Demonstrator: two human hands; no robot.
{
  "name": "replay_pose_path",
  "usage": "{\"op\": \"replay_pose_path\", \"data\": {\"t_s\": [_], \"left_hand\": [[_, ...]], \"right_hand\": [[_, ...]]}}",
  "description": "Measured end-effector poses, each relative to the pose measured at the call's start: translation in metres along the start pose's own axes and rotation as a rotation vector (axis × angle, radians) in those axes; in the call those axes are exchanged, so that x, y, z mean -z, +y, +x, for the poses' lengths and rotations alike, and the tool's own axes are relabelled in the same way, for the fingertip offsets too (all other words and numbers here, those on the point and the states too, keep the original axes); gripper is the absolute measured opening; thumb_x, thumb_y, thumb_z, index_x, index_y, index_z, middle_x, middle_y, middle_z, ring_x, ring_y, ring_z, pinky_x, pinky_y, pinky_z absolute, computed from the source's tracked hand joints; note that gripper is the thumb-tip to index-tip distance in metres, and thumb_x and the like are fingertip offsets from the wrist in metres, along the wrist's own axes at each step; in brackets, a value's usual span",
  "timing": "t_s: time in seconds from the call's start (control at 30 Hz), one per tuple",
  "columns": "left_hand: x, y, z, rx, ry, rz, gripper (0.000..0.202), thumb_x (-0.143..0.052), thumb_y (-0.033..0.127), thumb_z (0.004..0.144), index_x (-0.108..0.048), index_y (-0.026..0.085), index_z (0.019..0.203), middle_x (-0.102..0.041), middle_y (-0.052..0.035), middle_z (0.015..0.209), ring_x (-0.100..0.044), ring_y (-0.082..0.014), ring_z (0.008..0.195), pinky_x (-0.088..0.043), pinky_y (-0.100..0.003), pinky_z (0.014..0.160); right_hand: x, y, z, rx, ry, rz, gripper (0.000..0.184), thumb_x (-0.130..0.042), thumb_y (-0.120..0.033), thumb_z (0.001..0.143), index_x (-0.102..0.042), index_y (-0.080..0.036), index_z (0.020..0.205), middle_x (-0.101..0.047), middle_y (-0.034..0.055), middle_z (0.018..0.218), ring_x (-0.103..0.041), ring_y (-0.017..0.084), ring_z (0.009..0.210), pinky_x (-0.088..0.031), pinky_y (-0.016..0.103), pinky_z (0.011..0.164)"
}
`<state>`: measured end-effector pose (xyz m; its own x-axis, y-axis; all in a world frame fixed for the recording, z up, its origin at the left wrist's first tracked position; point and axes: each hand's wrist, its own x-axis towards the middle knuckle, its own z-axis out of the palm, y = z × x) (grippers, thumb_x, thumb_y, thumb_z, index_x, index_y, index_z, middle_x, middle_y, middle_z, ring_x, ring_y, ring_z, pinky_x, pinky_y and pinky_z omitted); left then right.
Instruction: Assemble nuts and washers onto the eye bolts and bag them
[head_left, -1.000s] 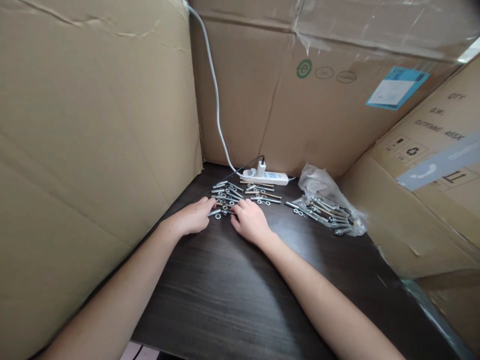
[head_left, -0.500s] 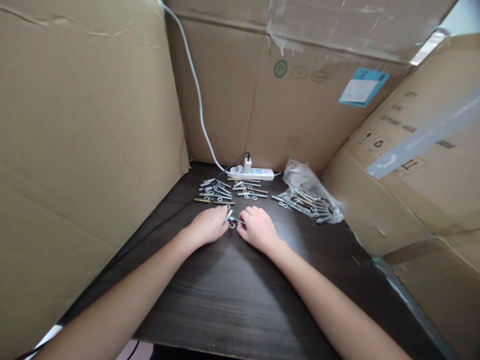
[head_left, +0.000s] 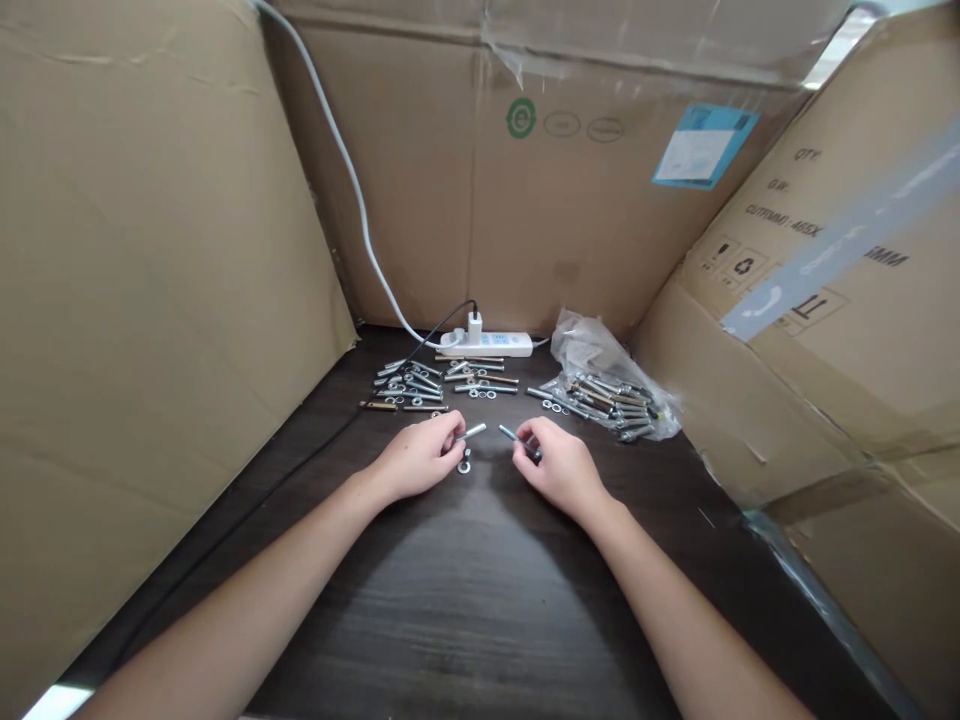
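My left hand (head_left: 420,455) pinches a silvery metal sleeve (head_left: 473,432), whose bare end points right. Facing it across a small gap, a bolt (head_left: 507,432) sticks out from the closed fingers of my right hand (head_left: 561,462). The bolt's darker other end shows beneath those fingers. Just below the left fingertips, a washer (head_left: 464,467) lies on the dark table with what looks like a nut (head_left: 467,454) touching it. Behind my hands, several bolts, sleeves, nuts and washers (head_left: 409,382) lie in loose groups.
A clear plastic bag (head_left: 592,345) with many bolts (head_left: 615,405) spills open at the back right. A white power strip (head_left: 487,345) with a plugged-in charger stands against the rear cardboard (head_left: 405,200). A black cable (head_left: 277,480) crosses the table's left side. Cardboard walls enclose three sides.
My hands have moved apart, the right one going right with the bolt. The sleeve in my left hand now shows more fully. The camera view has shifted slightly.
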<state>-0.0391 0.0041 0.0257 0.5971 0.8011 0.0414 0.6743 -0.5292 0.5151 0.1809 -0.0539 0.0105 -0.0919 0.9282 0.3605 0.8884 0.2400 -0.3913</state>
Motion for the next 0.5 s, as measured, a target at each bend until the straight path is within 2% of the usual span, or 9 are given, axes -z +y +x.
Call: {"op": "replay_pose_path", "data": {"t_s": [0.1, 0.3, 0.5], "left_hand": [[-0.0022, -0.0009, 0.0005, -0.042, 0.013, -0.061, 0.010, -0.045, 0.030, 0.087, -0.050, 0.023, 0.092, -0.057, 0.0029, 0.076, -0.052, -0.0124, 0.066, -0.036, -0.024, 0.060], [-0.0051, 0.0005, 0.0022, -0.056, 0.022, -0.087, 0.010, -0.046, 0.030, 0.087, -0.050, 0.023, 0.093, -0.056, 0.0032, 0.078, -0.052, -0.0118, 0.067, -0.037, -0.024, 0.062], [-0.0057, -0.0006, 0.0018, -0.063, 0.038, -0.089, 0.011, -0.046, 0.030, 0.088, -0.051, 0.023, 0.094, -0.057, 0.0032, 0.078, -0.051, -0.0118, 0.067, -0.036, -0.024, 0.062]], "right_hand": [[0.0009, 0.0042, -0.0003, -0.023, -0.014, 0.050, 0.010, -0.050, -0.026, 0.084, -0.059, -0.022, 0.089, -0.066, 0.0002, 0.079, -0.061, 0.015, 0.065, -0.044, 0.026, 0.064], [0.0003, 0.0030, -0.0014, 0.052, -0.048, 0.058, 0.012, -0.049, -0.024, 0.086, -0.059, -0.023, 0.091, -0.067, 0.0014, 0.082, -0.062, 0.016, 0.073, -0.045, 0.025, 0.068], [0.0070, 0.0014, -0.0011, 0.061, -0.029, 0.040, 0.012, -0.047, -0.021, 0.088, -0.059, -0.021, 0.093, -0.064, 0.0020, 0.085, -0.061, 0.014, 0.072, -0.044, 0.023, 0.066]]}}
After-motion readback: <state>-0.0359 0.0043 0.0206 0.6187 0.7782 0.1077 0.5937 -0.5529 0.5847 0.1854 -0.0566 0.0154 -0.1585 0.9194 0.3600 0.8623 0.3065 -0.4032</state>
